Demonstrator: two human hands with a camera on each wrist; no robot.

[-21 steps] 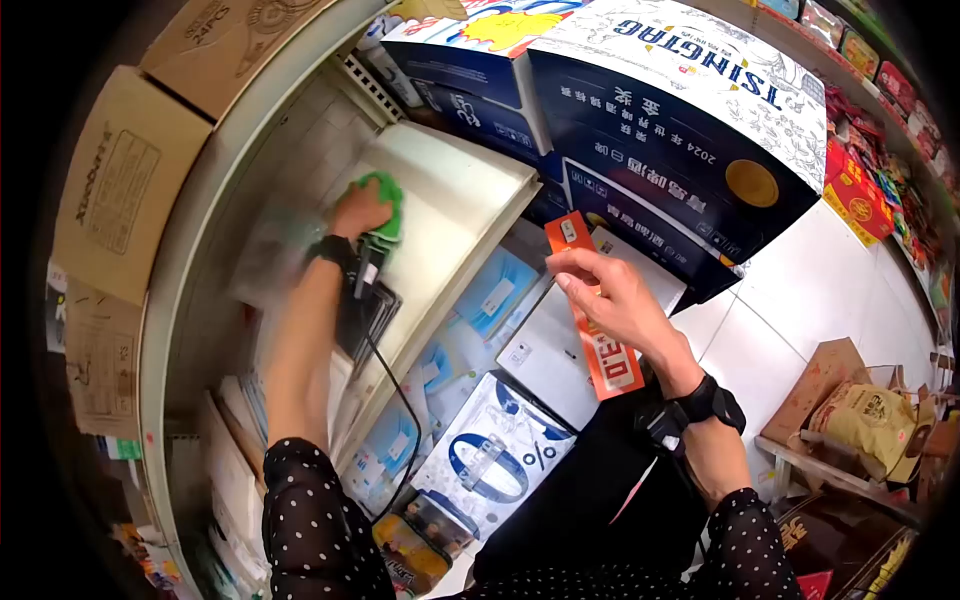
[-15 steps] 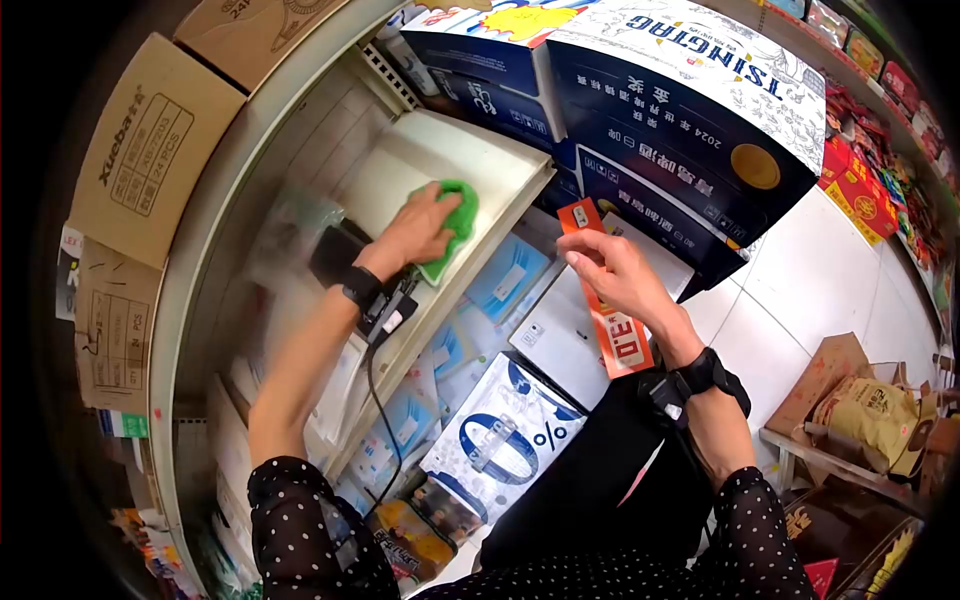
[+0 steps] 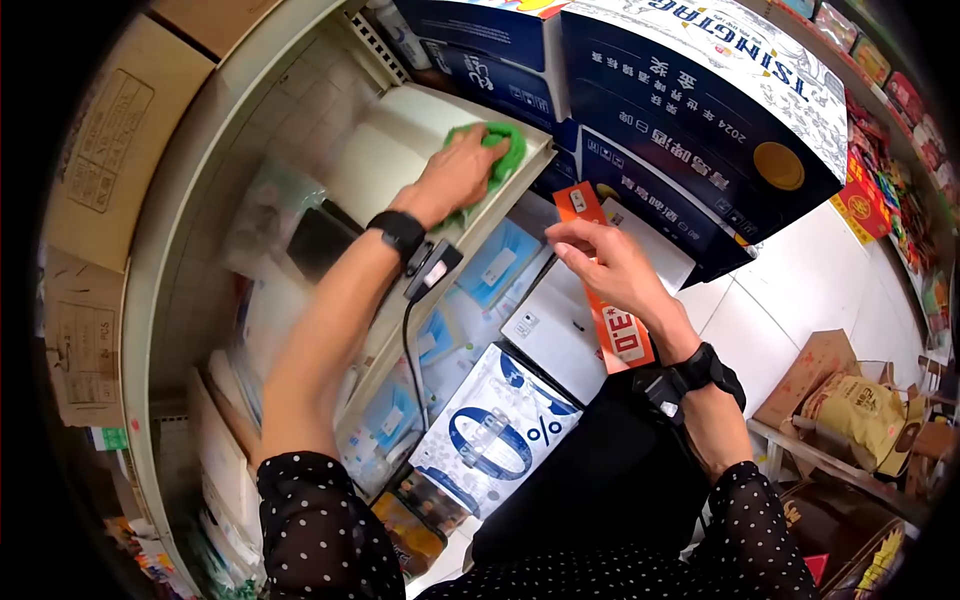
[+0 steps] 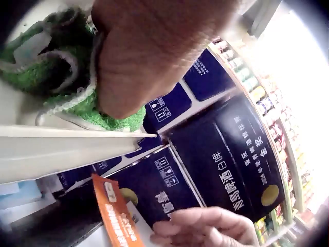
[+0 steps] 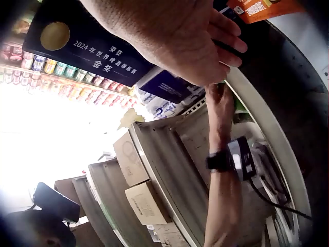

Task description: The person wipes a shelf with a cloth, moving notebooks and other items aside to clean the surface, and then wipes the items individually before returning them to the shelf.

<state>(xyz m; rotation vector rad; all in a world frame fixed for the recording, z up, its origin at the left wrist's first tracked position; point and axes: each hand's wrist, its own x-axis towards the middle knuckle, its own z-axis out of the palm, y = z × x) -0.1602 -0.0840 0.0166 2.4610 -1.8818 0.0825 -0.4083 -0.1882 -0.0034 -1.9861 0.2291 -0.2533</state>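
My left hand point(image 3: 460, 175) grips a green cloth point(image 3: 508, 158) and presses it on the white shelf point(image 3: 405, 120), close to the shelf's front edge. In the left wrist view the bunched cloth point(image 4: 77, 72) lies beside the hand point(image 4: 149, 56). My right hand point(image 3: 615, 262) hovers with relaxed, slightly bent fingers above an orange strip point(image 3: 622, 335), which lies over a white box point(image 3: 560, 330). In the right wrist view that hand point(image 5: 180, 46) has nothing visible in its fingers.
Dark blue beer cartons point(image 3: 690, 130) stand past the shelf's end. A dark flat object point(image 3: 322, 240) and plastic bags lie further along the shelf. Below sit a carton marked 0% point(image 3: 490, 430) and blue-white packs point(image 3: 500, 262). A cable point(image 3: 410, 360) hangs from the left wrist.
My left hand has moved with the green cloth from the shelf's inner part to its front edge, near the cartons. My right hand has stayed almost in place.
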